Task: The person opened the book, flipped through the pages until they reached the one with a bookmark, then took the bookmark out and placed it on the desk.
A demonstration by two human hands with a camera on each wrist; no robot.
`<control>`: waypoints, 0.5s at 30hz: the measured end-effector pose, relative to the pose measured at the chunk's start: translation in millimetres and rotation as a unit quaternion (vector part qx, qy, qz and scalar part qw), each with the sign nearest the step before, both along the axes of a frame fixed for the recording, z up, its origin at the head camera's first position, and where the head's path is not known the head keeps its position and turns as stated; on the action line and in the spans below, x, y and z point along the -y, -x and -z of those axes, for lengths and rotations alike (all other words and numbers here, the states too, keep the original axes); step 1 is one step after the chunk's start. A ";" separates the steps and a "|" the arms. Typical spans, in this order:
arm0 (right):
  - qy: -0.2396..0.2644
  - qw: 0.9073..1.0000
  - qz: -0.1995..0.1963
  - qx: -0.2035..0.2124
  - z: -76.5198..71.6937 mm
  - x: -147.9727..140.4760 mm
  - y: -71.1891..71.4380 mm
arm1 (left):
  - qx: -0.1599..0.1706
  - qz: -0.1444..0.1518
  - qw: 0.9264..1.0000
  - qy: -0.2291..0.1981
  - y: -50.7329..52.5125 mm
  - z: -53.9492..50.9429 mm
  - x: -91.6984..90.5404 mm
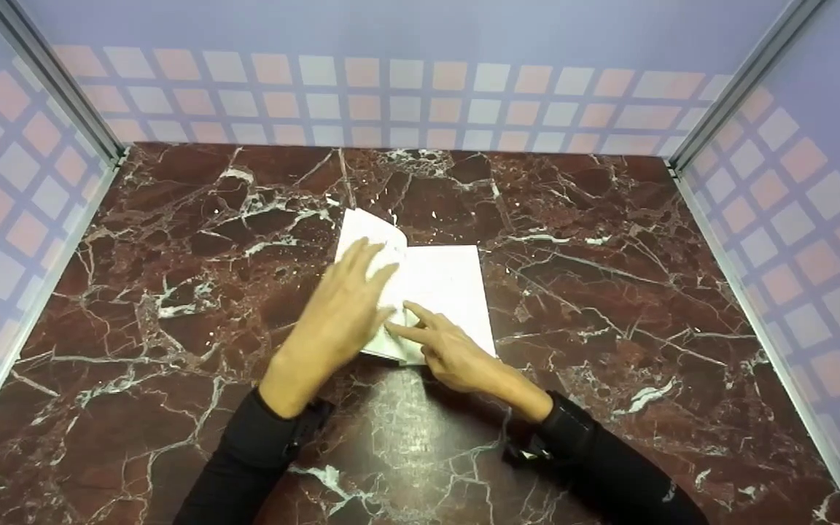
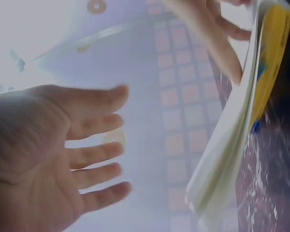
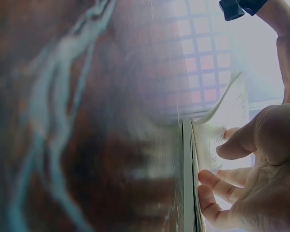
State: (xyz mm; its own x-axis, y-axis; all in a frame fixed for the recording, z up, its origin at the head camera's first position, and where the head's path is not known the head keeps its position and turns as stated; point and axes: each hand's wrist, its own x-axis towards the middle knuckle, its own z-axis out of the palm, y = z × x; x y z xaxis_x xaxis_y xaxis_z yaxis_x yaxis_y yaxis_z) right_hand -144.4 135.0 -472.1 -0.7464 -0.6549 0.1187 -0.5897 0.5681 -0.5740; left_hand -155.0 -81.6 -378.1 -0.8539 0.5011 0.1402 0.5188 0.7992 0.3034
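An open book (image 1: 453, 281) with white pages lies on the table, its left-hand pages (image 1: 362, 230) lifted and curving. In the left wrist view its yellow cover (image 2: 274, 58) shows, with some blue on it. My left hand (image 1: 336, 310) is over the left pages with its fingers spread; the left wrist view shows its palm bare and apart from the paper. Low by the spine, my right hand (image 1: 453, 354) has two digits extended over the pages. In the right wrist view, fingertips (image 3: 210, 180) of that hand rest against the book.
The book is on a dark red marbled table (image 1: 609, 328) with white veins. Lilac panels with pink and white squares (image 1: 405, 109) stand along the back and both sides, joined by metal posts (image 1: 744, 80) at the rear corners.
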 end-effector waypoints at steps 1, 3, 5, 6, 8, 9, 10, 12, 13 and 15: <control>-0.001 1.000 0.000 0.002 -0.1 -0.2 0.1 | 0.016 0.004 1.000 0.012 -1.3 1.5 -2.3; -0.001 1.000 0.000 0.005 -0.2 -0.4 0.3 | 0.045 0.008 0.998 0.035 -3.2 5.4 -5.5; 0.001 1.000 -0.001 0.006 -0.1 -0.7 0.6 | 0.072 0.009 0.996 0.055 -4.7 9.6 -7.1; 0.001 1.000 -0.003 0.007 0.1 -0.9 0.7 | 0.084 0.009 0.994 0.063 -5.2 11.4 -7.5; 0.002 1.000 -0.005 0.008 0.3 -1.3 1.0 | 0.108 0.006 0.991 0.073 -5.5 14.9 -8.0; 0.004 1.000 -0.006 0.009 0.2 -1.4 1.2 | 0.120 0.003 0.990 0.077 -5.5 16.4 -8.2; 0.004 1.000 -0.006 0.010 0.1 -1.5 1.4 | 0.130 0.001 0.988 0.080 -5.4 17.9 -8.3; 0.005 1.000 -0.006 0.014 -0.3 -1.8 1.6 | 0.141 -0.002 0.987 0.081 -4.7 20.5 -8.7; 0.006 1.000 -0.005 0.017 -0.9 -2.1 1.6 | 0.145 -0.004 0.986 0.081 -4.0 21.9 -8.9; 0.007 1.000 -0.005 0.022 -2.0 -2.5 1.7 | 0.144 -0.005 0.986 0.079 -3.1 24.9 -8.8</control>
State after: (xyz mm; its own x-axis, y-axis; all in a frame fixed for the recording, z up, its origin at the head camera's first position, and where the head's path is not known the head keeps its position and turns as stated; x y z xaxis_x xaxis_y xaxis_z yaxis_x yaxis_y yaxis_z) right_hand -146.0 137.5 -470.1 -0.7451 -0.6601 0.0951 -0.5684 0.5539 -0.6084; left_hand -151.9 -72.8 -403.0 -0.8519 0.4887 -0.1881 0.4214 0.8530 0.3079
